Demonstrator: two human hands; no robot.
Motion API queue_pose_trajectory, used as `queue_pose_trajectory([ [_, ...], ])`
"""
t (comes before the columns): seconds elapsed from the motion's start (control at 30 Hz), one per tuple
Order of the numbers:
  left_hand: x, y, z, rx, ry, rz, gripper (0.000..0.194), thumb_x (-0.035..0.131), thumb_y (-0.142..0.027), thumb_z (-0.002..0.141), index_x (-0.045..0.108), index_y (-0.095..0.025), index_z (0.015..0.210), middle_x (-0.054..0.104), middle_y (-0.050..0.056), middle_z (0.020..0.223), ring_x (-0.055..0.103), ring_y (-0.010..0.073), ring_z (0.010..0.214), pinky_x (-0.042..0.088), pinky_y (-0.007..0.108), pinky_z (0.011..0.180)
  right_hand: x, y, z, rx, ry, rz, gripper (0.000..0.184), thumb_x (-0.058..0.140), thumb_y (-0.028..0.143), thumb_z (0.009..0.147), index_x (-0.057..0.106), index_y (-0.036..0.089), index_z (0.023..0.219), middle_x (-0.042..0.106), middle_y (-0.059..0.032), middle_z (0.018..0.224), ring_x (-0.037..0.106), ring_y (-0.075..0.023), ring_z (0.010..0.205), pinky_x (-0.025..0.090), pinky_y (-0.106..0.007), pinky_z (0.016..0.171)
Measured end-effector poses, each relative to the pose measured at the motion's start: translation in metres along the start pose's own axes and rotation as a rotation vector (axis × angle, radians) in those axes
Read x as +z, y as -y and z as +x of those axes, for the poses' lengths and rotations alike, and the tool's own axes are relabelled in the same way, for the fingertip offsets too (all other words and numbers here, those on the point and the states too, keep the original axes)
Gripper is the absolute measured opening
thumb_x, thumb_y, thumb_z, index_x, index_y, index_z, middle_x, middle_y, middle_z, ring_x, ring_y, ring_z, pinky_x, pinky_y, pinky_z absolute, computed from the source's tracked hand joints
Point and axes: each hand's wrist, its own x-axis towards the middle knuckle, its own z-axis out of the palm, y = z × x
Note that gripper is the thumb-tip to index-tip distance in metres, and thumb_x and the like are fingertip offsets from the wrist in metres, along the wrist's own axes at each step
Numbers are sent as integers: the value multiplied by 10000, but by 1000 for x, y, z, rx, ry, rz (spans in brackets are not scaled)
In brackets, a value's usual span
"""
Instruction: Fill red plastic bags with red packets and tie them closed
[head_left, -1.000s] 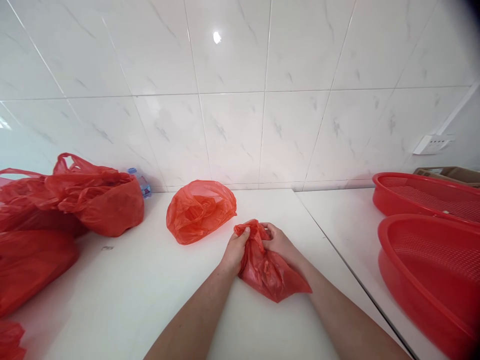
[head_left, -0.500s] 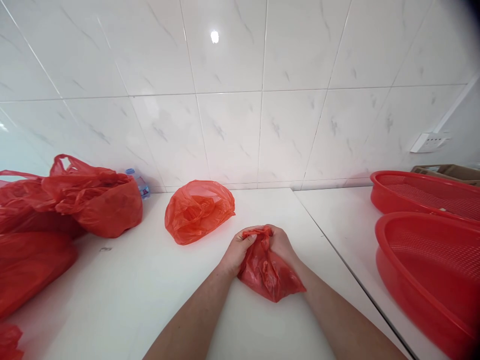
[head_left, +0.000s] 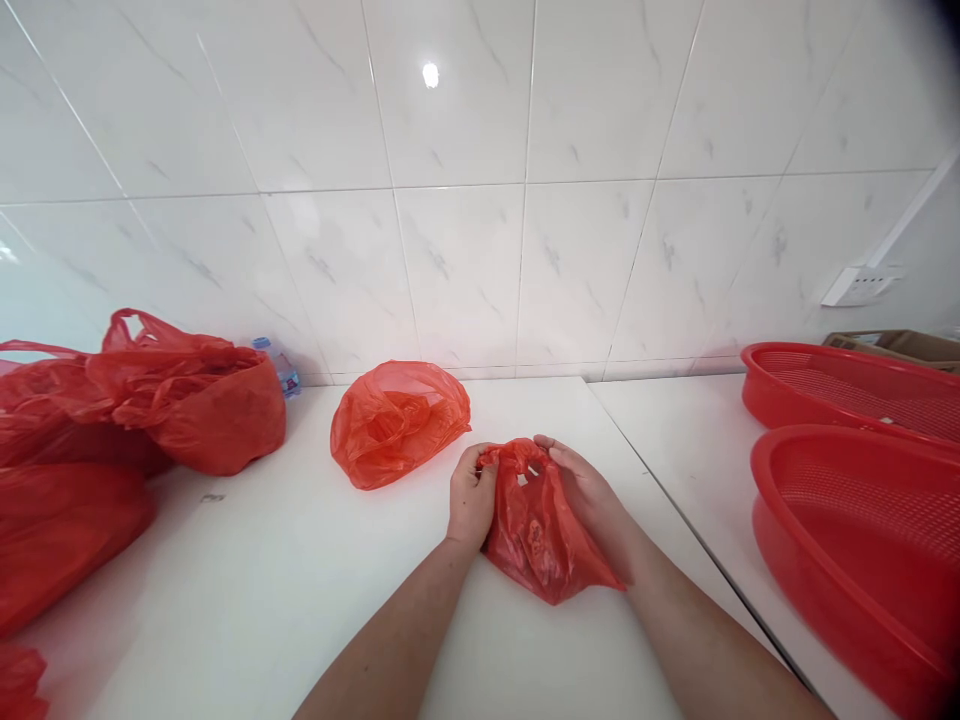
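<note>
A small red plastic bag (head_left: 536, 545) is held just above the white table in front of me, its gathered top towards the wall. My left hand (head_left: 474, 495) is closed on the upper left edge of the bag, thumb on the near side. At the upper right edge, my right hand (head_left: 589, 487) holds the bag with its fingers fairly straight; its thumb is partly hidden by the plastic. Small gaps show near the bag's top. Some crumpled content shows dimly through the film, but I cannot tell what it is.
Beyond my left hand lies a loose orange-red plastic bag (head_left: 401, 425). Several full red bags (head_left: 217, 410) are heaped at the left, by a water bottle (head_left: 281, 368). Red plastic baskets (head_left: 780, 490) stand at the right, with a cardboard box (head_left: 900, 345) behind. A tiled wall (head_left: 465, 270) bounds the back.
My hands have moved apart at the bag's top, the right one to the right with its fingers straightened. The bunched top has spread wider and gaps have appeared in it.
</note>
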Motion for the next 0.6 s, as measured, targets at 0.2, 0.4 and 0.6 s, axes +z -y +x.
queue_pose_trajectory([
  [0.2,-8,1,5,67,-152,147,85,498,-285,824,500,-206,857,579,-15,750,541,127,685,428,254,661,-23,7,8,-107,-42,193,186,678,185,693,595,255,844,647,47,770,602,-110,704,483,-246,684],
  [0.4,-30,1,18,128,-292,174,19,483,-223,804,493,-207,801,571,-6,811,538,134,783,424,264,729,-55,28,5,-246,-257,240,226,660,70,642,558,230,765,607,52,680,593,-97,676,510,-230,651],
  [0.6,-38,4,22,19,-355,131,41,462,-225,802,455,-203,768,508,-23,734,491,115,675,423,245,636,-80,35,9,-306,-458,261,278,622,17,583,536,224,747,581,60,622,559,-77,580,525,-216,591],
])
